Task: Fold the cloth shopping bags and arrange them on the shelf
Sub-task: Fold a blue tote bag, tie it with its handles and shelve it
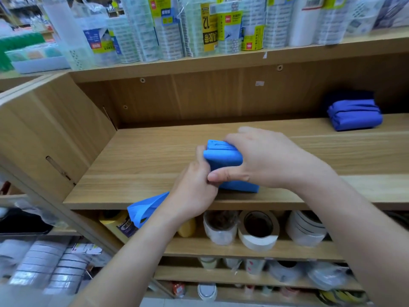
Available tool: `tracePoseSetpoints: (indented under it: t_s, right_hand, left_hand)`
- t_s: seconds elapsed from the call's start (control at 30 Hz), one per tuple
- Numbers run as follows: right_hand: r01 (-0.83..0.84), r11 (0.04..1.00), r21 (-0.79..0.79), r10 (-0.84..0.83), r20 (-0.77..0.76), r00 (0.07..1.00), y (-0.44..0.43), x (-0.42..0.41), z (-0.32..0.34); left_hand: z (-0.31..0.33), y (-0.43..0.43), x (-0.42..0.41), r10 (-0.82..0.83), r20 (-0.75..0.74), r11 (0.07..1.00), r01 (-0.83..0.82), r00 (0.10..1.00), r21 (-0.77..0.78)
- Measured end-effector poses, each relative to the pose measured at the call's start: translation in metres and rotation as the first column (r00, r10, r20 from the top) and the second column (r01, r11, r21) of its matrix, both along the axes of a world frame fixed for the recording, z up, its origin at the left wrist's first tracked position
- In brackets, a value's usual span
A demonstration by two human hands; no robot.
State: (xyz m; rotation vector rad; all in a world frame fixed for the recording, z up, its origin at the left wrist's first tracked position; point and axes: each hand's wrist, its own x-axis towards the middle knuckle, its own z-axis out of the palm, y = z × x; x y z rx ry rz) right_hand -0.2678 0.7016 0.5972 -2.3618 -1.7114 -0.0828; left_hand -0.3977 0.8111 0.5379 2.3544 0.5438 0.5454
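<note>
Holding a light blue bag (223,161), already folded, at the centre of the frame, the left hand (194,187) curls its fingers round the left side. The right hand (261,160) grips it from the right, with the thumb on the front. The bag rests on the wooden shelf (137,165) near the front edge, and its loose end (145,208) hangs over this edge at lower left. A second blue bag (354,115), also folded, lies on the same shelf at upper right, well apart. Rolls of tape (257,230) stand below.
</note>
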Motion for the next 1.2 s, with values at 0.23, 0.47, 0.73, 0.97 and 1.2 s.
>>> tracePoseSetpoints:
  t_s: [0.23,0.47,0.73,0.97,1.2]
  right_hand:
    - [-0.144,0.989,-0.011,0.145,0.093,0.985,-0.006,0.017,0.004]
    - [-0.152,0.982,0.113,0.164,-0.104,0.981,-0.016,0.03,-0.001]
    - [-0.186,0.974,0.131,0.214,-0.243,0.946,-0.013,0.032,0.003]
    - [-0.148,0.981,0.127,0.184,-0.358,0.916,-0.021,0.044,0.002]
    - [-0.156,0.984,0.089,0.178,-0.358,0.917,-0.019,0.042,0.001]
  left_hand:
    - [0.021,0.04,-0.045,-0.003,-0.24,0.999,-0.011,0.971,-0.054]
    - [0.035,0.088,-0.11,0.064,-0.051,0.883,-0.081,0.997,-0.462]
    - [0.032,0.015,-0.075,-0.168,0.019,0.756,0.117,0.986,0.644]
    - [0.017,0.031,-0.079,-0.017,-0.32,0.853,0.181,0.947,0.489]
    - [0.044,0.062,-0.114,-0.466,-0.118,0.828,0.385,0.877,-0.408]
